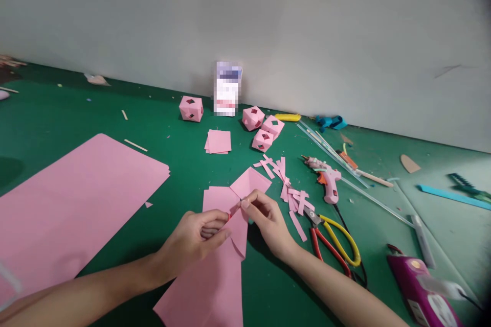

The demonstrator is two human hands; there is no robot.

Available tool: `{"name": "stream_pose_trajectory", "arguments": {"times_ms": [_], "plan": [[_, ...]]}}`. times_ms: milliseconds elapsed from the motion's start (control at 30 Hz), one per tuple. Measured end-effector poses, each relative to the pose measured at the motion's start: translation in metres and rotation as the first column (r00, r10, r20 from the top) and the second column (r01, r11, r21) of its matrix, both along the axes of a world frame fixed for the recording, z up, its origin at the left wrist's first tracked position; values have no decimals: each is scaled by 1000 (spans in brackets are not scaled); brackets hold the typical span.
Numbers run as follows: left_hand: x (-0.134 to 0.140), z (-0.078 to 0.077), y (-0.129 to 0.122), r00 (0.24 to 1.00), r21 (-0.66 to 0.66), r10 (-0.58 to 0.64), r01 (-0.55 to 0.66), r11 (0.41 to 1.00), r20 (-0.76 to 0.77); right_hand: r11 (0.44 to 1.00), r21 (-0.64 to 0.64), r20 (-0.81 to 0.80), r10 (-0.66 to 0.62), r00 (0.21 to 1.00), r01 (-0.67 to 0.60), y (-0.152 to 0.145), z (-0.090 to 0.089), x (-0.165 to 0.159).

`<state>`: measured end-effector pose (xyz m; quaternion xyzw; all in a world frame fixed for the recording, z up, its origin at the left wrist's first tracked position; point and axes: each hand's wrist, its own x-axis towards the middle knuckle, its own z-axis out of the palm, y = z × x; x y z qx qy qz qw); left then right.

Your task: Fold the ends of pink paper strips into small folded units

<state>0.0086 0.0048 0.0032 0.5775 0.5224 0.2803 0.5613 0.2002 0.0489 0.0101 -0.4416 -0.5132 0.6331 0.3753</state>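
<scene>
In the head view, the folded pink paper sits at the fingertips, one part reaching beyond them, another hanging between the hands. The right hand pinches thumb and forefinger together on its middle. The left hand has curled fingers, thumb slightly apart; I cannot tell whether they grip it. Pink sheets lie beneath.

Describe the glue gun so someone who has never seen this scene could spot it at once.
On the green table, find the person's right hand, then the loose pink paper strips beyond it. Just right of those strips, past the red-and-yellow-handled pliers, lies the glue gun. Its pistol-shaped pink body with an orange trigger sets it apart from the flat strips and the pliers.
</scene>
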Motion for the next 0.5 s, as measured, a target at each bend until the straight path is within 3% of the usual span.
{"name": "stream_pose_trajectory", "arguments": {"times_ms": [500], "plan": [[1, -1, 1, 1000, 4, 13, -13, 1000, -22, 1000, 1, -13, 0, 1000, 0, 1, -2, 1]]}}
